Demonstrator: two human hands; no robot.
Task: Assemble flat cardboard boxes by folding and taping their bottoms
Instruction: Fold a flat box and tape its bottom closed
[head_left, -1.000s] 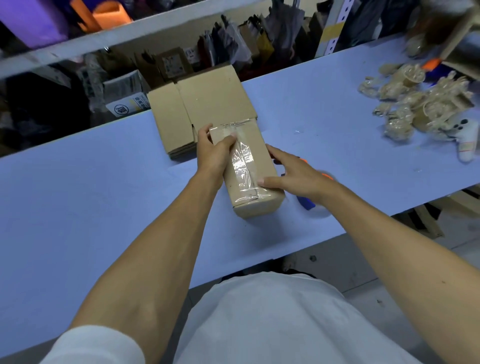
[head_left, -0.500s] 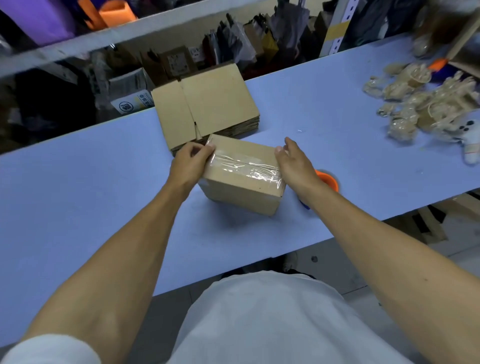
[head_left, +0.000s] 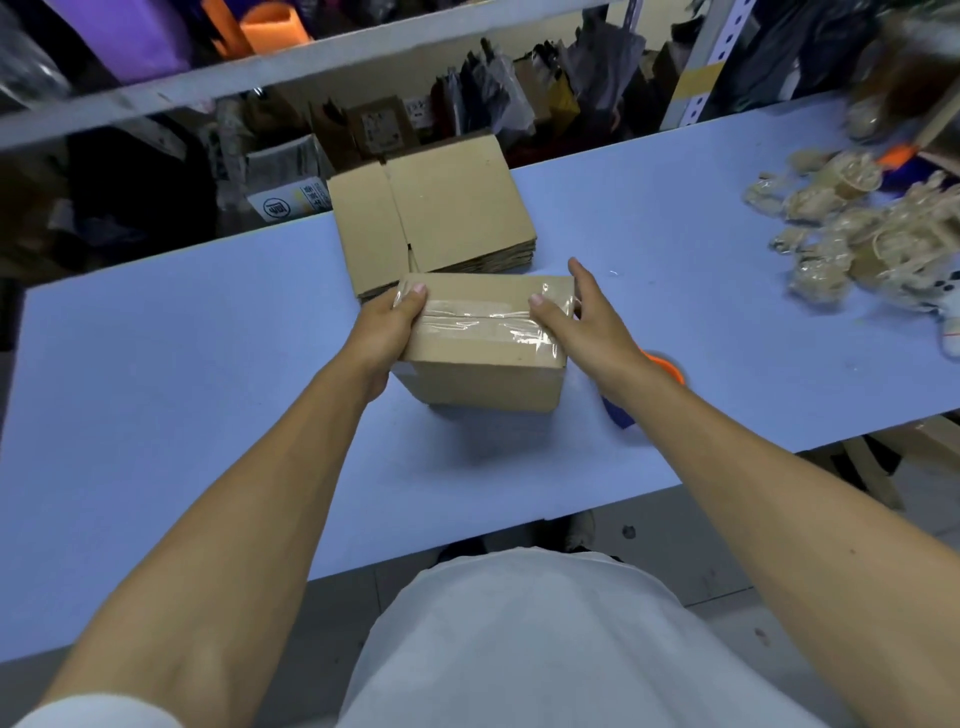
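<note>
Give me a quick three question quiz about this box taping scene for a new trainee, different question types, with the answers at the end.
1. True or false: the clear tape runs across the top face of the box between the two hands.
2. Multiple choice: where is the stack of flat boxes? A) behind the box, B) on the floor, C) on the shelf.
3. Fill in: the left hand and right hand each keep a grip on one ____ of the box.

Key: 1 true; 2 A; 3 end. The pile of tape scraps on the table is not part of the quiz.
</note>
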